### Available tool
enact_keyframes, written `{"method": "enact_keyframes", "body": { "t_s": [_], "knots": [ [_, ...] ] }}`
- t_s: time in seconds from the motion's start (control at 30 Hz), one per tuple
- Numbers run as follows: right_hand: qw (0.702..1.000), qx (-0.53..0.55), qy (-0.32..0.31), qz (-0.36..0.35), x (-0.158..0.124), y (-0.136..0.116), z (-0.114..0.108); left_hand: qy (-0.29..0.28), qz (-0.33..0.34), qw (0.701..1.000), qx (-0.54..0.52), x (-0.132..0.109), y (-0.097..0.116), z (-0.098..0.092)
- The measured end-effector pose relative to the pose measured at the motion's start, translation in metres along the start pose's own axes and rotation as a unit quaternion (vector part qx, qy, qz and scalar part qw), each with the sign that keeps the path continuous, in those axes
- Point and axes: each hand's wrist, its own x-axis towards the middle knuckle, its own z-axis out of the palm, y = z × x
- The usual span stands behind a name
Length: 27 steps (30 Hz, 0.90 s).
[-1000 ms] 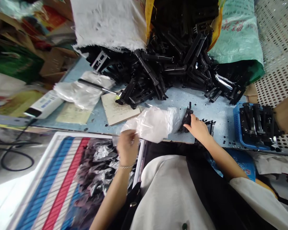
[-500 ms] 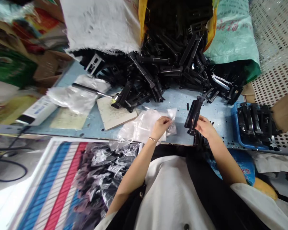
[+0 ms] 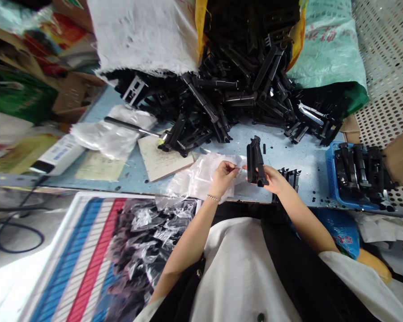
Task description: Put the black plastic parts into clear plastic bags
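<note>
My right hand (image 3: 274, 180) is closed around a black plastic folding bracket (image 3: 254, 161), held upright above the bench. Just left of it, my left hand (image 3: 224, 179) pinches the edge of a clear plastic bag (image 3: 239, 188). The bracket's lower end is close to the fingertips of my left hand. Under and beside that hand lies a heap of thin clear bags (image 3: 201, 175), spilling over the bench's front edge. Several more black brackets (image 3: 290, 176) stand in a row behind my right wrist, partly hidden by it.
A large pile of black brackets (image 3: 218, 107) spills from woven sacks (image 3: 144, 36) at the back. On the right stands a blue basket (image 3: 332, 179) of brackets. A screwdriver-like tool (image 3: 130, 125) and a pale board (image 3: 161, 156) lie left. Bagged parts (image 3: 147, 250) fill a crate below.
My right hand has moved left with the bracket, which is now more upright and next to my left hand. My left hand has stayed at the bags.
</note>
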Motion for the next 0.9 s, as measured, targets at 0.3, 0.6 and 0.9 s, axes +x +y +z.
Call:
{"method": "enact_keyframes", "body": {
  "t_s": [0.3, 0.6, 0.9],
  "knots": [
    [0.999, -0.001, -0.023, 0.047, -0.039, 0.004, -0.009, -0.049, 0.172, 0.942, 0.285, -0.004, 0.007, -0.008],
    [0.984, 0.075, 0.051, 0.154, -0.036, 0.024, -0.018, -0.061, 0.309, 0.897, 0.31, -0.025, 0.004, 0.006],
    [0.906, -0.4, 0.075, -0.111, -0.019, 0.021, 0.005, -0.125, 0.315, 0.913, 0.226, -0.051, 0.019, 0.015]
  ]
}}
